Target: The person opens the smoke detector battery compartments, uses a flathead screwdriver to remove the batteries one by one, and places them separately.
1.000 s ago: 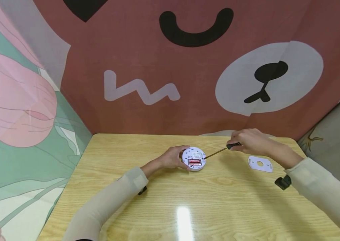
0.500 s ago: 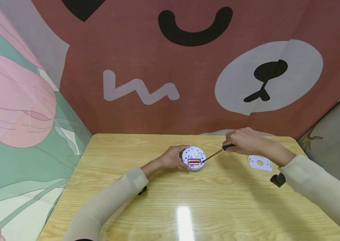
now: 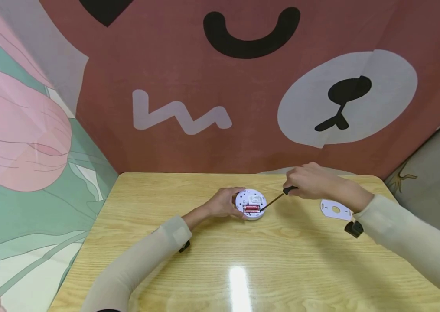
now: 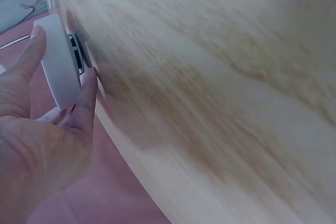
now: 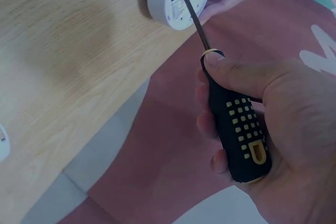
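- Head view: the left hand (image 3: 221,203), near the middle of the frame, grasps the left edge of a round white device (image 3: 253,199) at the wooden table (image 3: 204,264). Red batteries (image 3: 252,209) show in its upturned face.
- Just right of it, the right hand (image 3: 308,181) grips a screwdriver (image 3: 274,200), which slants down leftward to the face beside the batteries. A white plate (image 3: 329,209) with a round hole lies farther right, partly hidden by the right forearm.
- Left wrist view: the device sits at upper left, seen side-on, its batteries hidden. This view alone shows dark parts (image 4: 77,53) on its underside; the left thumb presses the rim and a fingertip reaches beneath. A thin rod shows at the left edge.
- Right wrist view: the black handle (image 5: 239,129) with yellow squares, mostly hidden in the head view, fills the lower right, fingers wrapped round it, thumb along its front end. The device is at top centre; whether the tip touches a battery, I cannot tell.
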Tool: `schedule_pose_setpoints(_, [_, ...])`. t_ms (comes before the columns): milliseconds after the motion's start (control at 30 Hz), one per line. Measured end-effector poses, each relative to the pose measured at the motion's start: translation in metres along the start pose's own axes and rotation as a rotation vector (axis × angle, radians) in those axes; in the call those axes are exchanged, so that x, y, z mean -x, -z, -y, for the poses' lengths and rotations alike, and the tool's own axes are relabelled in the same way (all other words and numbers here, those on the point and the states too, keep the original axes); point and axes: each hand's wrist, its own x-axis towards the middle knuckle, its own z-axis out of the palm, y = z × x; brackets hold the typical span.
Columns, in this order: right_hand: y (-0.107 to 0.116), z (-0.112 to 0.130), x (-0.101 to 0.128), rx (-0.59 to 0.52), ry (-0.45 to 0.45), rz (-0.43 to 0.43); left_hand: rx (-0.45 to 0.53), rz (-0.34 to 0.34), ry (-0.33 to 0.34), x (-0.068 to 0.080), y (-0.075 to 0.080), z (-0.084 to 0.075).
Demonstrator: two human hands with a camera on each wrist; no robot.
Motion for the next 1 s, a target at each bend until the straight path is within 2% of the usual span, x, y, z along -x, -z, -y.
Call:
schedule_pose_setpoints(200, [0.009, 0.009, -0.009, 0.064, 0.029, 0.018, -0.02, -0.011, 0.015, 0.0, 0.0, -0.003])
schedule_pose_setpoints(533, [0.015, 0.024, -0.018, 0.246, 0.067, 0.005, -0.038, -0.017, 0.005, -0.001, -0.001, -0.005])
schedule_pose_setpoints(733, [0.017, 0.029, -0.022, 0.268, 0.065, -0.002, -0.06, -0.024, -0.011, -0.002, 0.0, -0.004])
schedule_pose_setpoints(1000, [0.02, 0.031, -0.029, 0.266, 0.056, 0.027, -0.037, -0.026, -0.013, -0.003, 0.0, -0.003])
